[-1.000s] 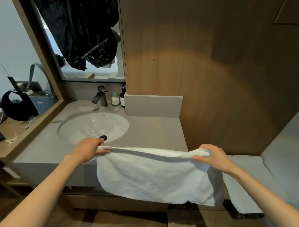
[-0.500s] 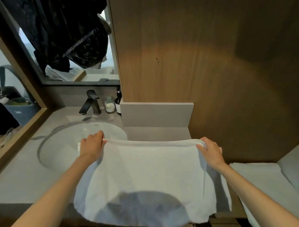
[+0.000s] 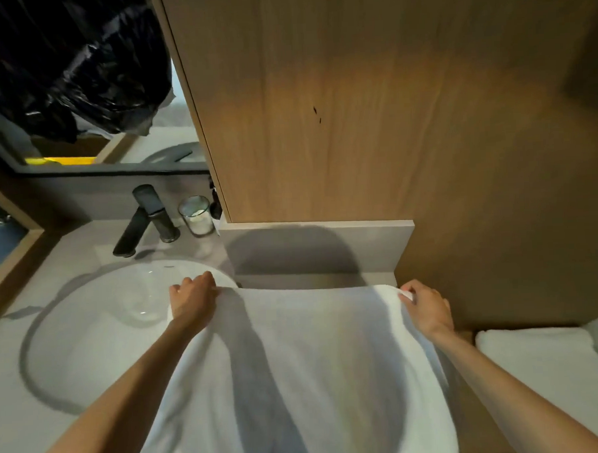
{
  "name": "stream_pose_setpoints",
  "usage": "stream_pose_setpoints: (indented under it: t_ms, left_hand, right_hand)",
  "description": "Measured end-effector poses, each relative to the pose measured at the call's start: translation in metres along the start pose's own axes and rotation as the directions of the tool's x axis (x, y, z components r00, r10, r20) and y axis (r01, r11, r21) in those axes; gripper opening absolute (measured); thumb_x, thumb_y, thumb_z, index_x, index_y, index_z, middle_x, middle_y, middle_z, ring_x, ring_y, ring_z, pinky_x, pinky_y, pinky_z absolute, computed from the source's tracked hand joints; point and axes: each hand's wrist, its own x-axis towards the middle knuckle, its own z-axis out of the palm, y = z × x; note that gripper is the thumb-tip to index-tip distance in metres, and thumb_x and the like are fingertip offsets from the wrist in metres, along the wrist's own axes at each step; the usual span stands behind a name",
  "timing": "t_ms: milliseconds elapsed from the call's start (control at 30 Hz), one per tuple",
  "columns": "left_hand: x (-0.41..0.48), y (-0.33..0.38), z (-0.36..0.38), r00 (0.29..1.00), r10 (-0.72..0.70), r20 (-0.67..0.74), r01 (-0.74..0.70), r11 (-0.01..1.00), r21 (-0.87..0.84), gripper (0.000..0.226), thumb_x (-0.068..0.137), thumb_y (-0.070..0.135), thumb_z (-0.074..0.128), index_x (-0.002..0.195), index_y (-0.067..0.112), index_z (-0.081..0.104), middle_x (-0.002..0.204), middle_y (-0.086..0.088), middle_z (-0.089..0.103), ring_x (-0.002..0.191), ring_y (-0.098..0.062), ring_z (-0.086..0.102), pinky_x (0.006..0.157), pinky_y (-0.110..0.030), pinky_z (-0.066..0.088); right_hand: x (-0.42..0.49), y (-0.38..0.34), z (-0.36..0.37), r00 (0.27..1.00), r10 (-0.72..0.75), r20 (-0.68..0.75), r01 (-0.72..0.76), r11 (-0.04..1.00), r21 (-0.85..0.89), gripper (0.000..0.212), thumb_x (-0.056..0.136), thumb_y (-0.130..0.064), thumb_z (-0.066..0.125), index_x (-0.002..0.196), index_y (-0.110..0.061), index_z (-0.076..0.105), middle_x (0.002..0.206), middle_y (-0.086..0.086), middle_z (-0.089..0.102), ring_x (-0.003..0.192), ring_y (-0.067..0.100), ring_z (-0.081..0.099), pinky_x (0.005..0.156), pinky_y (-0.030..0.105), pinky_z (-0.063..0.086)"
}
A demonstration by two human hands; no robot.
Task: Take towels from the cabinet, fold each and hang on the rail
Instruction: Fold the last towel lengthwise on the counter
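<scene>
Two grips: left grip (image 3: 191, 304) and right grip (image 3: 426, 306), both holding one white towel (image 3: 314, 362) by its far corners.
Left grip: fingers curled over the far left corner, knuckles up, above the near right rim of the sink (image 3: 99, 320).
Right grip: thumb and fingers pinch the far right corner, and a scrap of hem shows at the fingertips.
Towel: stretched between the grips, its far edge running nearly straight from one to the other. The rest spreads from the grips back toward the person, passing under both forearms. Motion blur; cannot tell whether the far edge touches the table (image 3: 9, 382).
Beyond left grip: dark faucet (image 3: 146, 219), with a glass (image 3: 196, 215) just to its right.
Beyond the towel edge: low grey upstand (image 3: 319, 249), with a wood panel (image 3: 354, 121) above it.
Right of right grip: second white towel (image 3: 536, 359), folded, lying lower and apart from the held one.
Table: grey, spreading left of the left grip around the sink.
</scene>
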Motion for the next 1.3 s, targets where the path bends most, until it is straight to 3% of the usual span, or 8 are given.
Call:
stream_pose_setpoints:
  t_ms: [233,333,467,600,700,933,1167,1300]
  left_hand:
    - [0.014,0.005,0.016,0.998,-0.014,0.053,0.009,0.997,0.077,0.018,0.098,0.025,0.041,0.106,0.015,0.053,0.112,-0.008,0.061,0.108,-0.029,0.05,0.092,-0.039,0.031]
    - [0.004,0.016,0.016,0.998,-0.054,0.029,0.056,0.996,-0.066,0.03,0.09,0.011,0.052,0.119,0.007,0.05,0.12,-0.018,0.051,0.111,-0.036,0.047,0.093,-0.042,0.035]
    - [-0.048,0.059,0.022,0.949,0.296,-0.11,-0.314,0.924,-0.219,0.047,0.085,0.021,0.055,0.131,0.014,0.05,0.131,-0.018,0.051,0.12,-0.04,0.049,0.097,-0.051,0.039]
    - [-0.121,0.109,0.033,0.819,0.516,0.25,-0.475,0.855,-0.207,0.059,0.092,0.06,0.009,0.149,0.045,0.01,0.161,0.006,0.001,0.148,-0.026,-0.002,0.114,-0.059,0.008]
    - [-0.143,0.114,0.05,0.784,0.532,0.321,-0.528,0.843,-0.106,0.062,0.09,0.067,0.008,0.147,0.048,-0.009,0.158,0.006,-0.023,0.143,-0.035,-0.024,0.109,-0.068,-0.006]
    - [-0.127,0.109,0.046,0.741,0.533,0.407,-0.559,0.827,-0.066,0.077,0.081,0.076,0.024,0.147,0.049,-0.006,0.158,0.007,-0.02,0.141,-0.046,-0.018,0.106,-0.073,0.003]
    - [-0.113,0.119,0.041,0.727,0.493,0.478,-0.531,0.845,-0.064,0.092,0.079,0.072,0.049,0.146,0.049,-0.01,0.158,0.006,-0.022,0.14,-0.051,-0.014,0.105,-0.075,0.014]
    - [-0.112,0.12,0.043,0.732,0.49,0.473,-0.516,0.852,-0.084,0.092,0.078,0.07,0.053,0.147,0.05,-0.006,0.158,0.007,-0.021,0.14,-0.05,-0.014,0.104,-0.076,0.014]
  right_hand:
    - [0.011,-0.003,0.01,1.0,0.019,-0.016,-0.019,0.999,0.05,0.005,0.094,-0.018,0.055,0.089,-0.02,0.056,0.102,0.01,0.065,0.098,0.032,0.058,0.076,0.037,0.045]
    - [0.007,0.0,0.015,1.0,0.002,0.012,-0.004,0.992,0.128,0.013,0.092,-0.01,0.055,0.105,-0.011,0.056,0.111,0.015,0.058,0.103,0.034,0.055,0.086,0.039,0.044]
    - [-0.01,-0.005,0.02,0.996,-0.003,0.086,-0.014,0.98,0.2,0.029,0.092,-0.006,0.054,0.121,-0.008,0.053,0.118,0.018,0.052,0.106,0.035,0.055,0.09,0.033,0.04]
    - [-0.029,-0.003,0.021,0.99,0.006,0.138,-0.038,0.971,0.237,0.048,0.092,-0.008,0.056,0.139,-0.01,0.045,0.14,0.016,0.046,0.129,0.032,0.045,0.106,0.03,0.031]
    - [-0.04,0.006,0.018,0.986,0.004,0.164,-0.052,0.956,0.287,0.047,0.097,-0.011,0.049,0.144,-0.015,0.041,0.147,0.008,0.044,0.135,0.027,0.04,0.11,0.032,0.03]
    - [-0.042,0.027,0.017,0.986,0.079,0.145,-0.123,0.937,0.328,0.043,0.098,0.001,0.04,0.138,-0.011,0.048,0.135,0.007,0.057,0.128,0.025,0.049,0.11,0.034,0.035]
    - [-0.017,0.039,0.029,0.966,0.199,0.166,-0.228,0.957,0.179,0.031,0.094,-0.015,0.056,0.125,-0.017,0.06,0.123,0.007,0.065,0.116,0.03,0.056,0.096,0.035,0.045]
    - [-0.018,0.053,0.034,0.947,0.288,0.14,-0.295,0.955,0.029,0.018,0.099,-0.026,0.05,0.102,-0.016,0.064,0.107,0.009,0.068,0.093,0.026,0.06,0.073,0.029,0.045]
